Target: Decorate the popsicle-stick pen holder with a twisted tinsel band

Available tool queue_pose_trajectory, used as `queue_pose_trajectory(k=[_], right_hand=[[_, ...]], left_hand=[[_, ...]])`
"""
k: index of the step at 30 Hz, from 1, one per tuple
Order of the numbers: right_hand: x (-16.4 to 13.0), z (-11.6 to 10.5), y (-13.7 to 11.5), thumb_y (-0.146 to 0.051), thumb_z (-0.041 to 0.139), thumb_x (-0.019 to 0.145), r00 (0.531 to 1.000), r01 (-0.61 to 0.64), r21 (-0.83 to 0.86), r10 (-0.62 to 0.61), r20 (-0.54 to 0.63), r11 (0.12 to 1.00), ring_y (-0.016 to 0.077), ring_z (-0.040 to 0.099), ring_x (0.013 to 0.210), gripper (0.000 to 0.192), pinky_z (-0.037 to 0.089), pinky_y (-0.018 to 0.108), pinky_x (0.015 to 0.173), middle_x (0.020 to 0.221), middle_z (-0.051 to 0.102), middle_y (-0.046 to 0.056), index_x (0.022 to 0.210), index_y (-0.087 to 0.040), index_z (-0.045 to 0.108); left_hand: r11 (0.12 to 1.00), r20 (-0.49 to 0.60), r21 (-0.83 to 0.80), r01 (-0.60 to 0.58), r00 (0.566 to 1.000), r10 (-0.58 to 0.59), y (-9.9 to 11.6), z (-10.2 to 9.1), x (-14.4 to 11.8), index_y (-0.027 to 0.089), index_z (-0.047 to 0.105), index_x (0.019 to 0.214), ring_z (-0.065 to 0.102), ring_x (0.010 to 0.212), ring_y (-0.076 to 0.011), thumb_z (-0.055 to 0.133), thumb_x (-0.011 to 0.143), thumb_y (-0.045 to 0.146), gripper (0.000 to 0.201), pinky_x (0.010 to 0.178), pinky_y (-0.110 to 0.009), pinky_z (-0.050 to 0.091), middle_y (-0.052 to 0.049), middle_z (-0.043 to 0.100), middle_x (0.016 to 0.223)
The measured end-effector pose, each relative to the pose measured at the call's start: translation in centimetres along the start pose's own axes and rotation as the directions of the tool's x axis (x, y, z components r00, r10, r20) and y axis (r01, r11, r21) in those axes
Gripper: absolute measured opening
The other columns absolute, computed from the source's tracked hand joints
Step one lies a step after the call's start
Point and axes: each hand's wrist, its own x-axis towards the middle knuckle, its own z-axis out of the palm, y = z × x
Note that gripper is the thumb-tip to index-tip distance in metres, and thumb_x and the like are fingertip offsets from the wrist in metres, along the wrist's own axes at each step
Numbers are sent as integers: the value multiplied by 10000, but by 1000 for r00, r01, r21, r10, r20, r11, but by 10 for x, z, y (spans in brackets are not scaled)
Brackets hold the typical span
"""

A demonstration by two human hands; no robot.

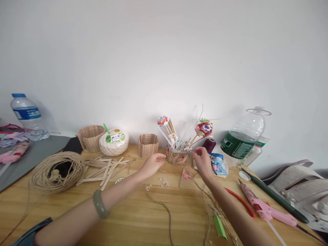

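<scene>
A small craft-stick basket (178,157) with a twine-trimmed rim stands near the wall. It holds paper flowers, thin sticks and clear glue sticks. My left hand (153,164) reaches to its left end, fingers stretched out and the tips close to its side; whether they touch cannot be told. At its right end is my right hand (202,160), fingers curled together near the rim; anything between them is hidden. Below the basket lie a stick with a pink bow (185,175) and loose twine (203,193).
Left stand a coil of twine (60,171), craft sticks (107,172), a coconut (114,142) and two corrugated cups, one large (91,137), one small (148,145). Right are a purple thread spool (209,145), large bottle (242,136), red loop (242,201) and pink glue gun (263,206).
</scene>
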Motion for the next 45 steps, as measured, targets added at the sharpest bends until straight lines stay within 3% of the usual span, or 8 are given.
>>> queue_pose_trajectory(k=[4,10,14,18,24,31,40,45], right_hand=[[-16,11,-4,-289,526,871,968,165,-109,-140,207,980,174,595,880,241,499,378,757,1044,595,57,1062,-145,558],[-6,7,-6,-281,520,870,941,263,-197,-206,268,944,176,602,865,235,491,388,773,995,612,54,1060,-146,555],[-21,6,-16,-211,460,856,906,323,-242,-225,359,915,201,616,867,219,495,381,781,956,645,80,1036,-167,577],[-48,20,-28,-220,472,833,785,407,-242,-203,585,881,222,595,1015,279,480,376,856,1107,640,104,1080,-171,593],[-72,51,-37,-290,436,868,590,531,-198,-192,784,824,212,346,1284,518,332,377,1035,1401,362,156,1346,-103,364],[-61,55,-30,-89,347,851,502,665,-193,-240,831,722,157,294,1310,505,291,330,1062,1417,353,100,1355,-129,356],[-70,14,-30,46,416,719,616,719,-411,-239,751,561,329,415,1225,470,349,518,984,1288,482,234,1158,-38,562],[-85,-9,-42,-111,419,843,632,729,-417,-301,714,543,283,505,1155,307,412,487,948,1237,562,150,1075,-143,618]], left_hand=[[1000,-45,1,-17,999,17,6,-17,3,105,619,1036,590,1020,-208,466,746,69,330,927,-338,418,-120,635,1124],[996,-98,54,-67,993,72,8,-44,1,107,607,1066,576,1044,-209,459,752,119,347,928,-334,415,-98,637,1132],[985,-20,142,-98,995,102,-2,-52,-10,122,649,1006,599,1009,-220,492,752,163,301,910,-336,428,-89,665,1083],[959,60,261,-113,993,100,-18,-56,-21,151,681,959,621,969,-244,491,759,181,278,871,-356,448,-85,683,1044],[885,78,437,-160,987,140,-24,-63,-40,207,683,993,576,1050,-258,490,769,179,297,933,-358,395,-66,674,1072],[814,278,489,-312,941,193,-27,-50,-69,217,673,1007,584,1059,-212,424,783,89,358,947,-322,407,-41,653,1119],[688,608,408,-600,741,286,-38,-31,-107,160,540,1203,498,1174,-205,398,757,6,493,1013,-320,359,-89,534,1274],[679,534,443,-585,781,324,-39,-40,-101,200,603,1127,557,1103,-186,383,834,80,385,985,-303,386,-53,612,1186]])
